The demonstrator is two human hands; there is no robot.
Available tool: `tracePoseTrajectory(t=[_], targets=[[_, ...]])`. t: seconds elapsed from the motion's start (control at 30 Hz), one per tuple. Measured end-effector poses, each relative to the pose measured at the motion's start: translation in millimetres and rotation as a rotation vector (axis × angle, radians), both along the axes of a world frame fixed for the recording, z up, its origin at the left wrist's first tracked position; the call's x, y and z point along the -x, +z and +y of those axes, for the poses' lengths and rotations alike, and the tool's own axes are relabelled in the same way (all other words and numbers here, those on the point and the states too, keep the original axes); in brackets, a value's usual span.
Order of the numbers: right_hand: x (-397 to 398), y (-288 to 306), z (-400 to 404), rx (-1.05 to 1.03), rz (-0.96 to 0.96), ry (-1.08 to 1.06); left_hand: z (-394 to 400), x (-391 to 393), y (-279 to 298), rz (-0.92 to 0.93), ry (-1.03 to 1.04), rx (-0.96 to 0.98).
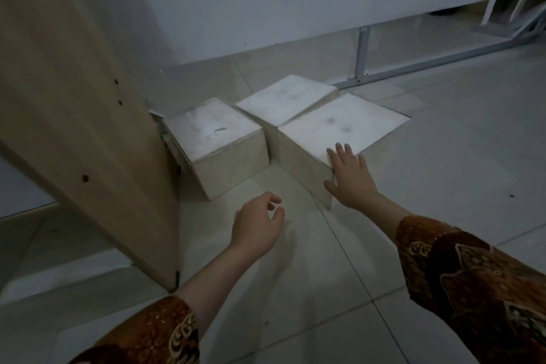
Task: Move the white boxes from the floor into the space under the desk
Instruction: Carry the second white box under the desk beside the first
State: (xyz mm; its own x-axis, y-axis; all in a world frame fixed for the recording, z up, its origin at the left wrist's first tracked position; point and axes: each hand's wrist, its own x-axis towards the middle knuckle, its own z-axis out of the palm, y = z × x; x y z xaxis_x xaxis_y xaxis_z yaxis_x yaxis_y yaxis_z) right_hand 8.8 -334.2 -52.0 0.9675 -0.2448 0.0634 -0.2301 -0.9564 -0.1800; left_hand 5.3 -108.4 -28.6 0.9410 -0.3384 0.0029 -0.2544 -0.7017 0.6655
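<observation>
Three white boxes stand on the tiled floor near the wall. The left box (218,139) is beside the wooden desk side panel (74,115). The far box (283,99) lies behind the other two. On the near right corner of the right box (345,124) rests my right hand (350,177), palm flat and fingers spread, touching the box without gripping it. My left hand (257,223) hovers above the floor in front of the boxes, fingers loosely curled, holding nothing.
A white wall (266,3) runs behind the boxes. A grey metal frame (363,53) with a floor bar stands at the back right. Pale floor tiles (461,156) stretch to the right and toward me.
</observation>
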Motion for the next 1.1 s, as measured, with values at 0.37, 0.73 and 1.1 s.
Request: tracePoseTrajectory(t=[0.37, 0.73, 1.1], targets=[[6, -38, 25, 0.122, -0.357, 0.001, -66, -51, -10, 0.162, 0.176, 0.180], [53, -14, 67, -0.125, -0.486, 0.109, -77, -69, -37, 0.327, 0.423, 0.345], [3, 18, -101, -0.566, 0.197, -0.432, -46, -59, -38, 0.388, 0.360, 0.461]])
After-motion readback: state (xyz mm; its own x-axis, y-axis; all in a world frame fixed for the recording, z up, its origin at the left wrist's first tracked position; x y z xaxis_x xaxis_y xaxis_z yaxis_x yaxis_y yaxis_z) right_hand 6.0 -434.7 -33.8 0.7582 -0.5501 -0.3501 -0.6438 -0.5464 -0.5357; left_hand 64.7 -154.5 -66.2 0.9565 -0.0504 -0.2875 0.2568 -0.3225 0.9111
